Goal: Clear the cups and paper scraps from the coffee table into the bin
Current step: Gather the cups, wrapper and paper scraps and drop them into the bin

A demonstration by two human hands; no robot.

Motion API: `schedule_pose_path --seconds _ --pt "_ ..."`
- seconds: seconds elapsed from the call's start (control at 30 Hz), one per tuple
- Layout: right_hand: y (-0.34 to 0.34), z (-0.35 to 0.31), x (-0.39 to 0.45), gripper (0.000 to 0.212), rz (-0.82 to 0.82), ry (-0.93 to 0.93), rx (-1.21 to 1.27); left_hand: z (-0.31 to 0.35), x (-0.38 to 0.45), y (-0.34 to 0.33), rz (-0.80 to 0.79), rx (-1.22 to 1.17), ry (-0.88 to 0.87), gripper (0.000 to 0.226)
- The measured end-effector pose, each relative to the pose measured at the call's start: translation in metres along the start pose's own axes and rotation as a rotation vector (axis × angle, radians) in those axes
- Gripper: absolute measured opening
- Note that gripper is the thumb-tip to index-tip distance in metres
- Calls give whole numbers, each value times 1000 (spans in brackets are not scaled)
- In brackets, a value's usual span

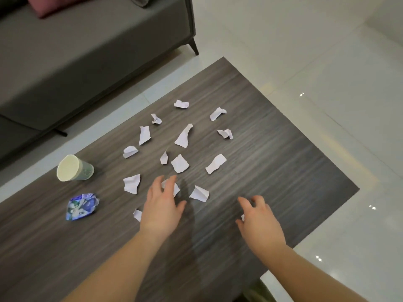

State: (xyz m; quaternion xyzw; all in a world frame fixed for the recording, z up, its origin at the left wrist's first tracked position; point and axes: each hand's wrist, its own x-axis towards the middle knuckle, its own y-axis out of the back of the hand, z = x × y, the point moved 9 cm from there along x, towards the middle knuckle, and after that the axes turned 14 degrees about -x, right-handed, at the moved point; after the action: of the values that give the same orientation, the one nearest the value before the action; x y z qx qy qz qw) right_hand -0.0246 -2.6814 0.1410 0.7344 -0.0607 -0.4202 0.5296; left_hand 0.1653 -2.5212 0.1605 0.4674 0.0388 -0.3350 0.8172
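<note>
Several white torn paper scraps (pixel 180 163) lie scattered over the middle of the dark wood coffee table (pixel 283 171). A pale green paper cup (pixel 75 168) lies on its side at the left, its mouth towards me. Below it sits a crushed blue-and-white cup (pixel 81 207). My left hand (pixel 162 205) hovers with straight fingers over one scrap (pixel 176 189), fingertips touching it. My right hand (pixel 259 221) hangs low over the table with loosely curled fingers; a small scrap (pixel 242 217) peeks out between its thumb and forefinger, not pinched. No bin is in view.
A grey sofa (pixel 65 62) with a pink cushion (pixel 50 5) stands beyond the table's left edge, with a narrow strip of floor between. Glossy white tiles (pixel 327 62) surround the table's far and right sides. The table corner (pixel 357 189) lies to the right.
</note>
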Motion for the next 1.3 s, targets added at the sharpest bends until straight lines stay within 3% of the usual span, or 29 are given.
schedule_pose_path --seconds 0.2,0.4,0.57,0.8,1.07,1.3 --pt "11 -21 16 52 65 169 -171 -2 20 -8 -25 39 89 70" --pt "27 -89 40 51 117 410 -92 0 22 -17 -44 192 36 55" --pt "18 -127 50 56 88 525 -192 -3 13 -26 -58 225 4 41" --pt "7 -139 54 36 -17 597 -334 -17 -4 -30 -120 146 22 25" --pt "21 -170 43 40 -51 683 -360 -32 -21 10 -22 -4 81 32" --pt "28 -213 15 35 -80 755 -438 -62 -53 62 117 -46 167 25"
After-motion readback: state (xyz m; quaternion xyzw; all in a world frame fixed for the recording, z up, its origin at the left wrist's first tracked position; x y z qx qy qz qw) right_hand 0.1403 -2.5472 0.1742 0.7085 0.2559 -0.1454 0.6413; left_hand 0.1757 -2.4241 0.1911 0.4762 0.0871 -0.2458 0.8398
